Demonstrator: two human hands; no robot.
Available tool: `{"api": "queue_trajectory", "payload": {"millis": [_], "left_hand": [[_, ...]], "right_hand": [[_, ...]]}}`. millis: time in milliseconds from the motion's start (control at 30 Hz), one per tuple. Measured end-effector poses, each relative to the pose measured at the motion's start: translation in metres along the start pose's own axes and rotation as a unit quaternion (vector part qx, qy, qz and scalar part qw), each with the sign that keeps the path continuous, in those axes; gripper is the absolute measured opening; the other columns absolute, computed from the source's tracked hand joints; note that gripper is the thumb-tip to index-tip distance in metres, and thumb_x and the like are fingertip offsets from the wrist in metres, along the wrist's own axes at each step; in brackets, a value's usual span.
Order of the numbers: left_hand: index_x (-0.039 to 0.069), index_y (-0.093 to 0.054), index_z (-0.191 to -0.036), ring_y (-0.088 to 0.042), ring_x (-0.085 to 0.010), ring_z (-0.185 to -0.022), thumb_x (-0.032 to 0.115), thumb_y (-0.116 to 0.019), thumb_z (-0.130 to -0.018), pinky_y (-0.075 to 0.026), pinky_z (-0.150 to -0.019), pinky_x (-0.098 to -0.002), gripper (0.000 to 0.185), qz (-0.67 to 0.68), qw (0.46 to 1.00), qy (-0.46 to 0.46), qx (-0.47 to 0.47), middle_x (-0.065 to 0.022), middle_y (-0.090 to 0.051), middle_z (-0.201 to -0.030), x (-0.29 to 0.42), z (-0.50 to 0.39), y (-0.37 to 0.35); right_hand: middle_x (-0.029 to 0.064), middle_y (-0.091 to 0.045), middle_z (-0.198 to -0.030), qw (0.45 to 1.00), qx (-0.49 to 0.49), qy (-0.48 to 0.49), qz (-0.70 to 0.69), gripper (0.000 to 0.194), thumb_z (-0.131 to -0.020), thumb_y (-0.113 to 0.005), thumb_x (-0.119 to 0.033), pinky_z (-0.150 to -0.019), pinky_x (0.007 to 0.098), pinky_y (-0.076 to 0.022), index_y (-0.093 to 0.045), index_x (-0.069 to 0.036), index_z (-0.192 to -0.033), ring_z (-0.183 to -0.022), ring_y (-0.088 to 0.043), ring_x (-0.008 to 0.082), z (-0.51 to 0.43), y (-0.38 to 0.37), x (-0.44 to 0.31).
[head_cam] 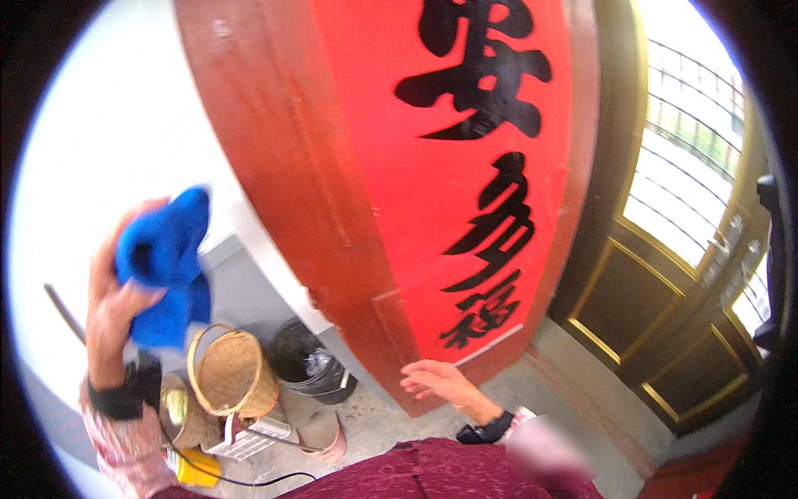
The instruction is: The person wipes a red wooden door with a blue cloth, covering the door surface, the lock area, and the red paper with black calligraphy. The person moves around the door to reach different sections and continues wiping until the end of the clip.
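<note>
A bunched blue cloth (165,268) is gripped in my left hand (112,299), raised at the left in front of a white wall. My right hand (439,383) holds nothing; its fingers are extended, low in front of the foot of a red-brown wooden door panel (274,125). A long red paper banner (399,187) with large black brush characters is fixed on that panel. Whether my right fingertips touch the panel cannot be told.
Below my left hand stand a woven basket (268,390), a black bucket (330,390), a white crate (240,446), a pinkish scoop-like container (330,436) and a yellow container (196,468). A black cable (249,483) crosses the floor. A brown metal door (629,293) with barred glass is at right.
</note>
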State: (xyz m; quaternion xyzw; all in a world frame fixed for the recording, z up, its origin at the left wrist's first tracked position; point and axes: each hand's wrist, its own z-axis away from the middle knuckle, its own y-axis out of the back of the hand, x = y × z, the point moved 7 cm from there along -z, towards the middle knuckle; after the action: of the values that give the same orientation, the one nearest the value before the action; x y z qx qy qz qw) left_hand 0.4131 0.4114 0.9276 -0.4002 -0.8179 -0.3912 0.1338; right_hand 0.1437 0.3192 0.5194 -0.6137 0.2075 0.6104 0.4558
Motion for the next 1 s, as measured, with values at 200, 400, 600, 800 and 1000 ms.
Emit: {"api": "queue_trajectory", "payload": {"millis": [200, 400, 600, 800, 1000], "left_hand": [[0.029, -0.056, -0.128, -0.059, -0.0317, -0.108, 0.021, -0.069, -0.079, -0.052, -0.088, -0.0467, 0.052, -0.181, 0.942, -0.282, 0.017, -0.0063, -0.058, -0.125, 0.085, -0.092, -0.069], [0.008, -0.057, -0.121, -0.047, -0.0359, -0.120, -0.005, -0.066, -0.065, -0.039, -0.102, -0.0400, 0.058, -0.339, 0.763, -0.502, 0.226, -0.0166, -0.053, -0.126, 0.152, -0.157, -0.073], [0.020, -0.061, -0.121, -0.055, -0.0318, -0.111, 0.006, -0.063, -0.076, -0.050, -0.090, -0.0374, 0.047, -0.478, 0.722, -0.430, 0.256, -0.0088, -0.057, -0.126, 0.101, -0.164, -0.117], [0.010, -0.061, -0.088, -0.055, -0.0275, -0.084, 0.005, -0.060, -0.065, -0.049, -0.071, -0.0362, 0.024, -0.375, 0.799, -0.455, -0.113, -0.0086, -0.055, -0.098, -0.009, -0.034, -0.228], [0.015, -0.063, -0.092, -0.057, -0.0213, -0.085, 0.013, -0.063, -0.069, -0.049, -0.070, -0.0332, 0.024, -0.404, 0.748, -0.505, -0.151, -0.0035, -0.055, -0.092, -0.018, -0.024, -0.229]], "right_hand": [[0.0095, -0.067, -0.101, 0.996, 0.009, 0.033, -0.080, 0.034, -0.095, -0.055, -0.030, -0.075, 0.0276, -0.0510, -0.059, -0.004, -0.115, -0.089, -0.064, 0.0152, 0.006, 0.004, 0.001], [0.0108, -0.068, -0.099, 0.991, 0.091, -0.001, -0.100, 0.031, -0.093, -0.056, -0.030, -0.072, 0.0285, -0.0522, -0.061, -0.004, -0.110, -0.086, -0.065, 0.0170, 0.016, 0.028, 0.011], [0.0106, -0.068, -0.100, 0.985, 0.128, 0.010, -0.117, 0.028, -0.094, -0.054, -0.027, -0.073, 0.0280, -0.0518, -0.061, -0.005, -0.109, -0.087, -0.065, 0.0166, 0.016, 0.041, 0.023], [0.0085, -0.067, -0.101, 0.988, 0.100, 0.017, -0.112, 0.027, -0.094, -0.054, -0.026, -0.074, 0.0270, -0.0509, -0.061, -0.005, -0.109, -0.088, -0.063, 0.0145, 0.007, 0.031, 0.026], [0.0076, -0.067, -0.102, 0.991, 0.091, -0.020, -0.099, 0.030, -0.092, -0.055, -0.030, -0.074, 0.0284, -0.0508, -0.061, -0.005, -0.109, -0.088, -0.063, 0.0147, -0.003, 0.023, 0.042]]}}
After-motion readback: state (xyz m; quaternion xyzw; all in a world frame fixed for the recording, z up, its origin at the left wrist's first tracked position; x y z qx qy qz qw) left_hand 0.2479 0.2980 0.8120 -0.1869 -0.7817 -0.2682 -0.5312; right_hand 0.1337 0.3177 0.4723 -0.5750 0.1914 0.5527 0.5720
